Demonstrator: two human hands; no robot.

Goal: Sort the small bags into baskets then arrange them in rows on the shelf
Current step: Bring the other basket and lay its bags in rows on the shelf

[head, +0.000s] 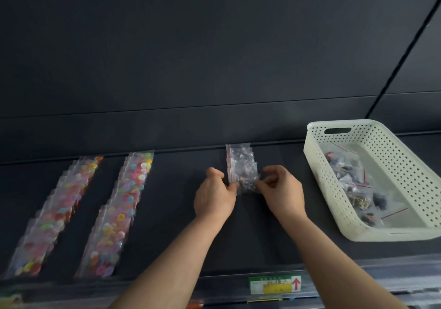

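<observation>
Just left of the white perforated basket [372,234], on the dark shelf [181,225], a short new row of clear bags [241,160] runs back toward the rear wall. Both hands meet at its near end: the left hand [213,200] pinches the left edge of the front bag [247,184], the right hand [282,193] pinches its right edge, fingers closed on the plastic. To do this well, I would judge, lay the bag flat, overlapping the one behind it evenly and square to the row. More dark-filled bags wait in the basket. Well left of the basket lie two finished rows of colourful button bags [119,215]. The shelf is matt black under a dark back panel; a green and yellow price tag [274,285] sits on its front lip.
</observation>
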